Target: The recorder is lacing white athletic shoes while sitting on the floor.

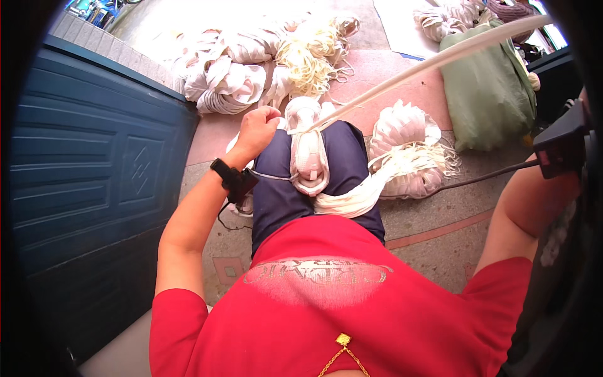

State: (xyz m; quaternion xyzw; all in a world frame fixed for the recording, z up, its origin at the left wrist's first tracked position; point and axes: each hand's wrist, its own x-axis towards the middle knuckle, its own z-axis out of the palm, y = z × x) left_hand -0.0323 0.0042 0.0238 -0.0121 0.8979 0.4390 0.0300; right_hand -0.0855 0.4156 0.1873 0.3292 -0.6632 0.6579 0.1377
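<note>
Between my thighs lies a pale pink and white oblong bundle (308,160), with cords wrapped round its middle. From that wrapping a long cream-white strip of cords (402,75) runs taut up to the far right rim. My left hand (257,131) is closed just left of the bundle's far end, fingers curled; whatever it may hold is hidden. My right arm is raised along the right edge and its hand is out of the picture. A hank of loose cream cords (355,196) lies across my right thigh.
At the far left, pale fabric-strip bundles (232,78) lie beside yellowish cords (308,53). Another pink-white bundle (405,135) rests right of my legs. Behind it stands a full green sack (487,88). A blue panelled door (94,138) borders my left side. A dark cable (483,174) crosses to my right arm.
</note>
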